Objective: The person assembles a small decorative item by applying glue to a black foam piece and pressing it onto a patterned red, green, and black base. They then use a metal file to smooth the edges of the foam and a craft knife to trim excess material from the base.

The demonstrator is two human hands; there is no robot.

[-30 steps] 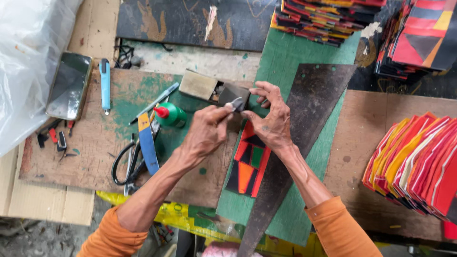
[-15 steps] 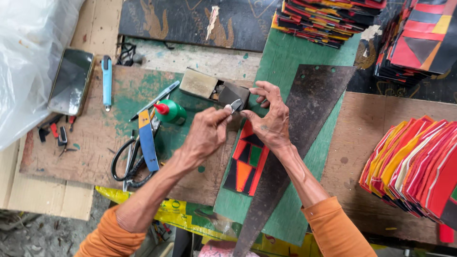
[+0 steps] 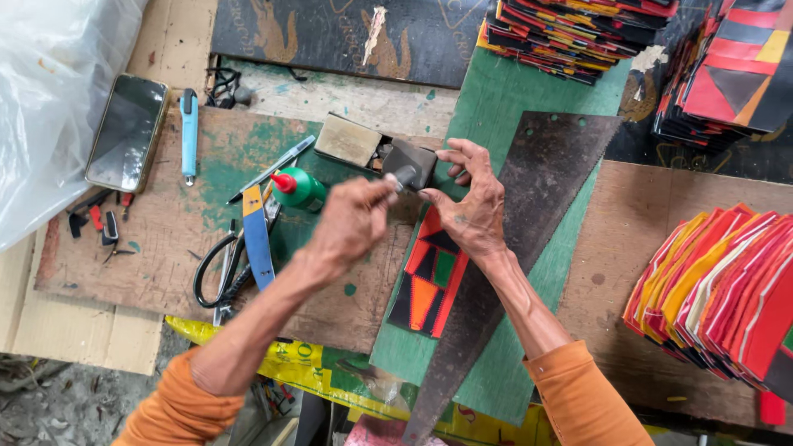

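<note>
Head view: left hand [image 3: 351,227] pinched shut on a small grey metal tool [image 3: 402,176], tip at the top edge of the patchwork piece [image 3: 431,277]. Right hand [image 3: 472,211] presses that piece flat, fingers spread, clamped on nothing. Piece lies on the green mat [image 3: 504,107] of the bench, partly over a saw blade [image 3: 529,215], just below a dark block [image 3: 411,161]. Looks like mid-step work on the edge; tip placement needs steady pressure. Glue bottle [image 3: 299,188] and scissors [image 3: 216,272] sit left.
</note>
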